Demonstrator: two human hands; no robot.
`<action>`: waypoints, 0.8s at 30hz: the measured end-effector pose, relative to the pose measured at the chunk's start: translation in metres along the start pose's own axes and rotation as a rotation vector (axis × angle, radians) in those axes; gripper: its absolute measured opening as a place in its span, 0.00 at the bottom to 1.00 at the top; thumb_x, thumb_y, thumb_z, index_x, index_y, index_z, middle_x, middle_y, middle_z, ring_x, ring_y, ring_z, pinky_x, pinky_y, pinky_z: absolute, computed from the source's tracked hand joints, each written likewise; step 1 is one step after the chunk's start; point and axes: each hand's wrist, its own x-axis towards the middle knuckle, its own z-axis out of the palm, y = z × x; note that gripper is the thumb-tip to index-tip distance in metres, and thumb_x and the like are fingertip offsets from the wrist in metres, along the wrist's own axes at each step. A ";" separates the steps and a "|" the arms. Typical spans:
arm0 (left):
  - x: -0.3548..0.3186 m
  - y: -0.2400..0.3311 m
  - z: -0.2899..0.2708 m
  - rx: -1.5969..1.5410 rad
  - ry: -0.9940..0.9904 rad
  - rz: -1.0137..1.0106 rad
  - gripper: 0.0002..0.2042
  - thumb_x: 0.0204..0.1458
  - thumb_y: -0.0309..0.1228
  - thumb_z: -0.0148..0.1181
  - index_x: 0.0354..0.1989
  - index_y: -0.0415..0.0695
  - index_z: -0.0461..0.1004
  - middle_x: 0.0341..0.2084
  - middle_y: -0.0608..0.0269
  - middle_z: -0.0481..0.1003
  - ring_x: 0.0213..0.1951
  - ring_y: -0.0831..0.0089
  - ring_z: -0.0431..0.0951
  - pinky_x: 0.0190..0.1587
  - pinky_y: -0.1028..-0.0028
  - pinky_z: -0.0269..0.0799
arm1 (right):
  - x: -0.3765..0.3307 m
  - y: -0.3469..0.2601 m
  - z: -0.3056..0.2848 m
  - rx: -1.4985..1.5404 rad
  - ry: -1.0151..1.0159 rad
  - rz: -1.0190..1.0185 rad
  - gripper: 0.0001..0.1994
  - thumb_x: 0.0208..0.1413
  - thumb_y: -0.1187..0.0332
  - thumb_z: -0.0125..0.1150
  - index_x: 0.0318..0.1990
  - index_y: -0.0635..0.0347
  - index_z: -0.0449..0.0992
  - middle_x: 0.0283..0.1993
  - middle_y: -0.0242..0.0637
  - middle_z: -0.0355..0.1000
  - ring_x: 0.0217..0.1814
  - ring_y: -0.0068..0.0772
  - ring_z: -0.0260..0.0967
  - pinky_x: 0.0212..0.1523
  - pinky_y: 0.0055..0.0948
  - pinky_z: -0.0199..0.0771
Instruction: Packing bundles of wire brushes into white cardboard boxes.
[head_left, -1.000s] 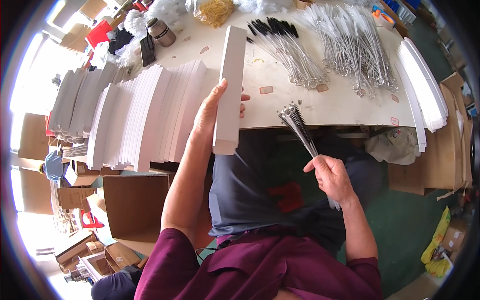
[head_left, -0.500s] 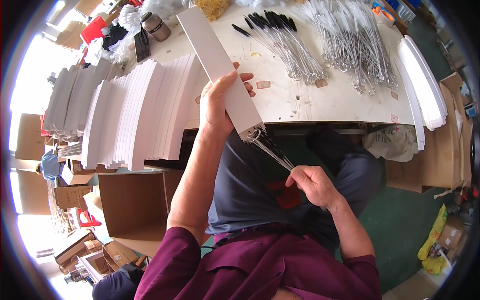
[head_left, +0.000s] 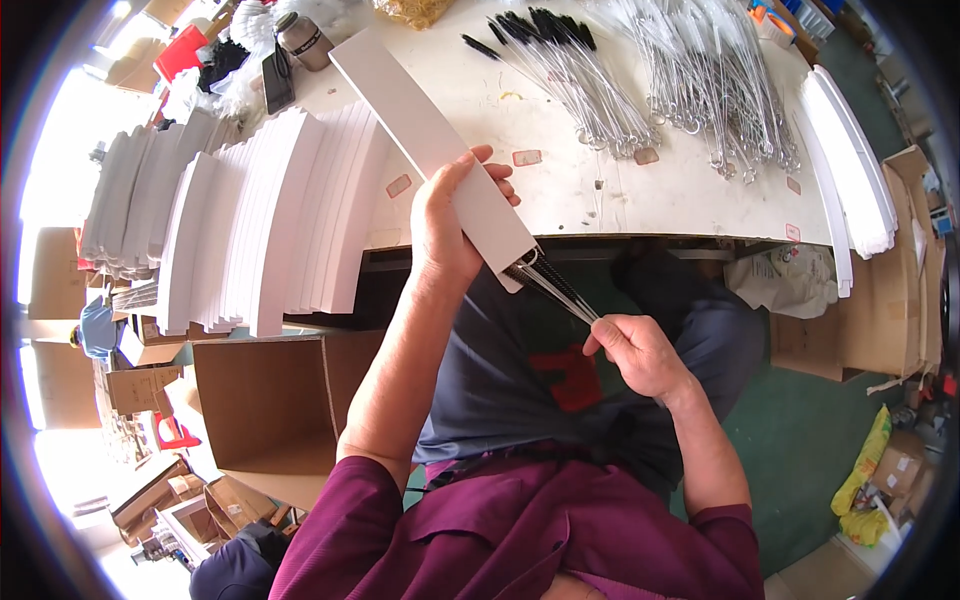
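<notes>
A long, narrow white box (head_left: 420, 118) slants across the table's near edge, gripped by my left hand (head_left: 445, 225) around its middle, thumb on top. Its lower end is open toward me. Out of that opening sticks a small bunch of thin wire-handled brushes (head_left: 558, 288), with dark bristles along part of it. My right hand (head_left: 645, 352) pinches the outer ends of these wires between thumb and fingers, above my lap. The part of the bunch inside the box is hidden.
Stacks of white boxes (head_left: 285, 215) stand on the table's left. Black-bristled brushes (head_left: 590, 90) and a larger pile of pale brushes (head_left: 715, 90) lie at the back. White boxes (head_left: 850, 165) line the right edge. An open carton (head_left: 270, 410) sits below left; a bottle (head_left: 303, 42) stands behind.
The metal ring ends seen at the box's mouth have gone inside. The box's far end has shifted left and nearer, while its open end and my right hand have moved slightly right.
</notes>
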 end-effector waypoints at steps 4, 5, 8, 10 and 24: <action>-0.002 -0.010 -0.002 -0.044 0.050 0.006 0.22 0.62 0.35 0.56 0.56 0.28 0.69 0.37 0.44 0.76 0.35 0.63 0.76 0.42 0.61 0.77 | 0.001 0.001 0.007 0.019 -0.011 0.021 0.23 0.73 0.56 0.53 0.33 0.66 0.81 0.21 0.32 0.68 0.25 0.24 0.62 0.30 0.31 0.66; -0.002 -0.013 -0.002 -0.045 0.051 0.002 0.22 0.62 0.35 0.56 0.56 0.28 0.69 0.37 0.44 0.76 0.35 0.63 0.76 0.42 0.61 0.77 | 0.002 0.002 0.007 0.022 -0.029 0.036 0.23 0.73 0.55 0.52 0.33 0.66 0.81 0.21 0.32 0.68 0.25 0.25 0.62 0.30 0.31 0.66; -0.009 -0.026 -0.001 -0.088 0.044 -0.015 0.21 0.62 0.36 0.56 0.54 0.30 0.69 0.36 0.45 0.76 0.35 0.62 0.77 0.42 0.61 0.78 | 0.010 0.002 0.009 0.031 -0.052 0.058 0.24 0.74 0.53 0.50 0.36 0.66 0.81 0.22 0.32 0.68 0.26 0.26 0.63 0.31 0.32 0.66; -0.019 -0.044 0.000 -0.051 -0.009 -0.070 0.20 0.62 0.37 0.56 0.54 0.31 0.69 0.36 0.46 0.76 0.36 0.61 0.78 0.43 0.60 0.77 | 0.019 -0.002 0.009 0.036 -0.051 0.067 0.24 0.74 0.51 0.49 0.39 0.66 0.80 0.22 0.32 0.68 0.26 0.26 0.63 0.31 0.32 0.67; -0.058 -0.066 0.009 0.029 -0.122 -0.157 0.27 0.68 0.48 0.51 0.57 0.31 0.69 0.42 0.43 0.80 0.43 0.59 0.80 0.53 0.60 0.77 | 0.044 -0.006 -0.005 0.084 0.124 -0.037 0.25 0.69 0.48 0.59 0.37 0.68 0.75 0.23 0.40 0.75 0.24 0.26 0.74 0.26 0.31 0.73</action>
